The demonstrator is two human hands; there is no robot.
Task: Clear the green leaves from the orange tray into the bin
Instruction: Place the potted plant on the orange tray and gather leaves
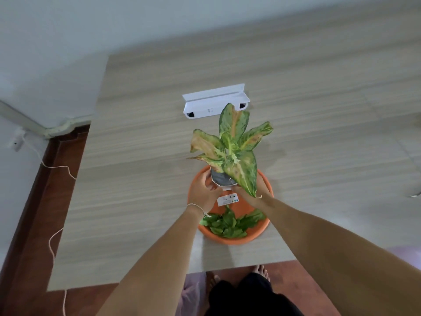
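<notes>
A round orange tray lies near the table's front edge. Several loose green leaves are piled in its near half. A potted plant with speckled green and orange leaves stands in a white pot over the tray's far half. My left hand grips the pot's left side. My right hand holds its right side, partly hidden under a drooping leaf. A white label hangs below the pot. No bin is in view.
A white box-like device sits on the wooden table behind the plant. A thin white cord trails over the floor at the left. My bare feet show below the table's front edge.
</notes>
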